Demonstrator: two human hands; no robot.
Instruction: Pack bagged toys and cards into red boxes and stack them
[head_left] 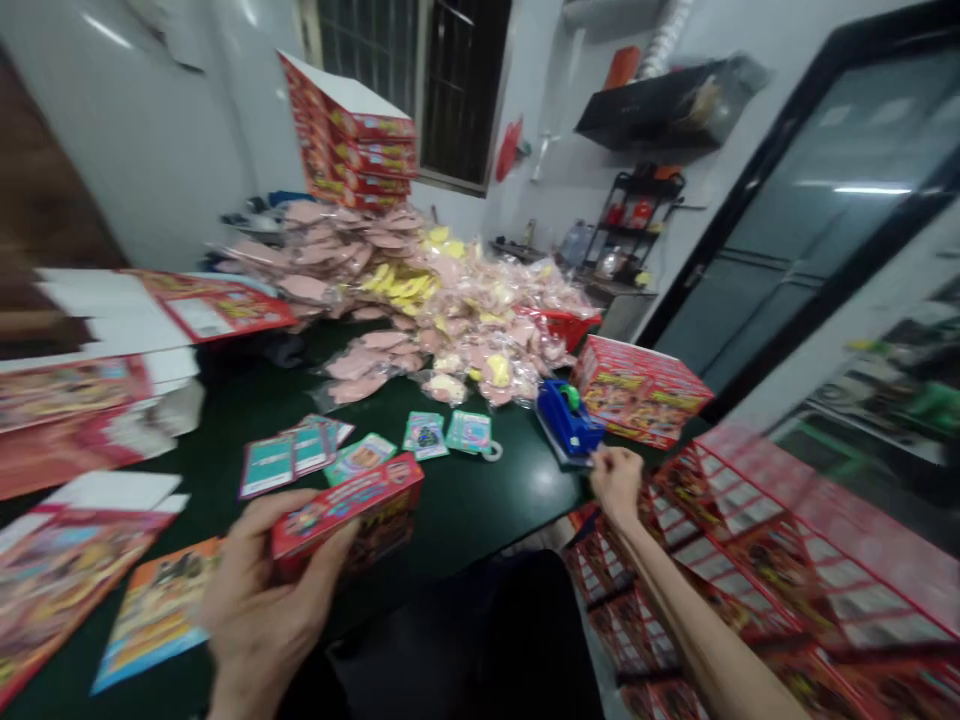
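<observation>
Head view: flattened printed cartons (82, 385) lie along the left edge of the dark green table (480, 510), blurred in places, with an orange-and-blue printed sheet (161, 610) beside them toward the near edge. Next comes the left hand (274, 590), its thumb and fingers clamped around a small red box (349, 510), held up over the near edge. Just beyond the box, small teal-bordered cards (292, 455) lie in groups across the middle. Behind them, bagged pink pieces (375, 255), some with yellow ones among them, heap up toward the far edge. Near the right corner stands a blue tape dispenser (570, 420). Right hand (619, 480) is at its near end, fingers bent; I cannot tell whether they pinch any tape. Beside the dispenser, a block of red boxes (637, 390) sits at the right edge.
</observation>
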